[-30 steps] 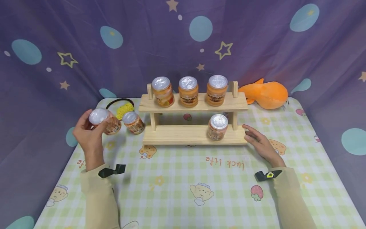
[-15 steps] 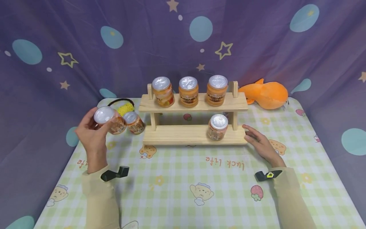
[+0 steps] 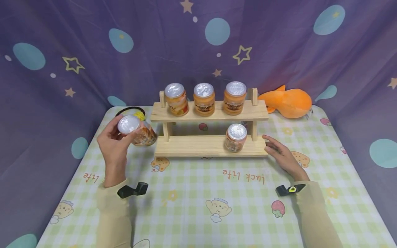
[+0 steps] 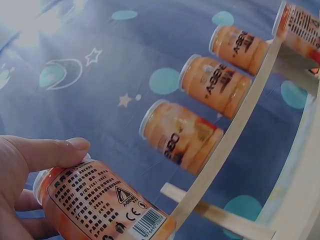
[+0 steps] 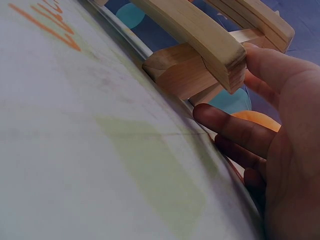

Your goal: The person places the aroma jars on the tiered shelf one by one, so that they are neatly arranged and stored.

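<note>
My left hand (image 3: pixel 114 148) grips an orange jar (image 3: pixel 129 124) with a silvery lid, tilted, left of the two-tier wooden shelf (image 3: pixel 192 146). In the left wrist view the jar's printed label and barcode (image 4: pixel 147 225) face the camera. A second small jar (image 3: pixel 152 133) on the table is mostly hidden behind the held one. On the upper board are three jars in a row: a left jar (image 3: pixel 176 100), a middle jar (image 3: pixel 204 100) and a right jar (image 3: pixel 235 99). One jar (image 3: pixel 236 138) stands on the lower board's right. My right hand (image 3: pixel 283 157) touches that board's right end, fingers loosely bent.
An orange plush toy (image 3: pixel 293 103) lies behind the shelf's right end. A yellow item (image 3: pixel 140 115) with a black cord loop (image 3: pixel 128 108) lies at the back left. Patterned curtains (image 3: pixel 198 51) surround the checked tablecloth (image 3: pixel 192 213).
My left hand has moved right with the jar, toward the shelf, and now overlaps the other table jar in the head view. My right hand has stayed at the shelf's end.
</note>
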Available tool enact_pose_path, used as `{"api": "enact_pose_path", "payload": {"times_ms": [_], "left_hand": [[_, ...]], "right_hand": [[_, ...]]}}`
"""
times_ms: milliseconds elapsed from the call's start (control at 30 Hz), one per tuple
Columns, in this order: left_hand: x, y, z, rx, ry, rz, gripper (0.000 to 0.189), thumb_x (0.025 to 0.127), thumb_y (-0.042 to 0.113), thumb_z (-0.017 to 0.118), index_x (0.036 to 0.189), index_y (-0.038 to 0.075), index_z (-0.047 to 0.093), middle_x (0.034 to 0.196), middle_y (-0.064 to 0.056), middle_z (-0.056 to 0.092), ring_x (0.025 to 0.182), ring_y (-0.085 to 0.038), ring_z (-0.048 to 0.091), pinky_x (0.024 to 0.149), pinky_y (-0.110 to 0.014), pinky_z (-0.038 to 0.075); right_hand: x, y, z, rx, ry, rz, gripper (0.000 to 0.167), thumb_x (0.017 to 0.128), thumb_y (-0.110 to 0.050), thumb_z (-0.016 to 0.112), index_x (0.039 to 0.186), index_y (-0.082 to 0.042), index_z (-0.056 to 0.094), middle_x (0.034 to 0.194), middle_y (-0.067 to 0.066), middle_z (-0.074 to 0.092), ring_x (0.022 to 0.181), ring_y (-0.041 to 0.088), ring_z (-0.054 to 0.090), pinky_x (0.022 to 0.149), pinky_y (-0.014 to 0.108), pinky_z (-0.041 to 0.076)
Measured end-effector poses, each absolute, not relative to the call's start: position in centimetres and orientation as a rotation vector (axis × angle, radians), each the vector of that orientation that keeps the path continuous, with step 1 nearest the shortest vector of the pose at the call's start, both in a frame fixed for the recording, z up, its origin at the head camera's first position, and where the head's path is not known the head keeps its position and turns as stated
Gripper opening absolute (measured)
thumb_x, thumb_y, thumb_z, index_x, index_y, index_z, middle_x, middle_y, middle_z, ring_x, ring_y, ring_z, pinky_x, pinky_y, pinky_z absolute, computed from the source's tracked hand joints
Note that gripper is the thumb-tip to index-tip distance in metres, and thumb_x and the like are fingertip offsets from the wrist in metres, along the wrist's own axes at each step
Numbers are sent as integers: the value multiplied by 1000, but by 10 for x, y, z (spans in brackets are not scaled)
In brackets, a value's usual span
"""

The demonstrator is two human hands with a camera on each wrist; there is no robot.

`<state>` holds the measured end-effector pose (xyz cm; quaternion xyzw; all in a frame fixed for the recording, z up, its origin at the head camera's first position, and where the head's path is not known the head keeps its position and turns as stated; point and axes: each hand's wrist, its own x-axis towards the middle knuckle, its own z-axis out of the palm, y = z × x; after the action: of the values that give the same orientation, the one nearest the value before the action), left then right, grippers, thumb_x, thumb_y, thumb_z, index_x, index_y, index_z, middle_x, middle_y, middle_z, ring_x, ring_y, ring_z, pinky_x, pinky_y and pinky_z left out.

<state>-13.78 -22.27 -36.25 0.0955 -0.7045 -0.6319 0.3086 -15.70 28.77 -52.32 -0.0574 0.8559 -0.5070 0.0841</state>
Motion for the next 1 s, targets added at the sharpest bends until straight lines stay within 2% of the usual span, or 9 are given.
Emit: {"api": "enact_pose_path", "payload": {"times_ms": [100,233,333,567,800,900,1000], "left_hand": [[-138,-217,-362,231,-1873,-1682,60,67,-10,85,123,3,70,102,9,71,85,-9,62,72,-16,49],[-139,-210,-362,191,-1891,-1695,60,65,-13,85,121,1,70,101,12,72,84,-6,62,70,-15,47],[-140,-205,-363,158,-1906,-1710,59,65,-13,85,120,2,70,98,12,72,82,-5,61,67,-15,45],[-141,-192,-367,116,-1981,-1743,60,68,-12,84,124,-1,67,99,15,70,89,-6,62,72,-16,47],[-142,-180,-371,62,-2081,-1717,62,70,-9,84,129,0,65,104,18,68,96,-5,63,79,-14,50],[-143,-174,-372,31,-2113,-1736,63,71,-9,84,130,-1,64,107,16,67,97,-4,63,80,-13,51],[-144,-167,-375,17,-2148,-1768,63,72,-8,83,131,-1,62,112,8,66,99,-4,62,80,-13,50]], "right_hand": [[-157,288,-524,-170,2556,-1511,54,104,-42,50,155,-27,38,150,13,50,114,-15,46,100,17,39],[-158,288,-524,-160,2561,-1494,55,104,-43,50,155,-28,37,149,12,52,113,-15,46,105,28,39],[-158,288,-523,-154,2561,-1492,55,104,-43,50,155,-27,37,148,12,52,113,-14,45,106,31,39],[-157,288,-523,-162,2555,-1505,55,104,-43,49,155,-28,37,149,13,51,114,-15,45,102,22,38],[-156,288,-524,-221,2545,-1560,53,105,-36,50,155,-24,38,141,17,56,110,-15,50,93,9,40],[-156,288,-524,-224,2549,-1559,53,105,-36,50,155,-24,38,141,17,56,110,-16,51,93,8,39],[-156,288,-524,-215,2548,-1559,53,105,-37,50,155,-25,38,141,17,56,110,-16,50,93,8,39]]}}
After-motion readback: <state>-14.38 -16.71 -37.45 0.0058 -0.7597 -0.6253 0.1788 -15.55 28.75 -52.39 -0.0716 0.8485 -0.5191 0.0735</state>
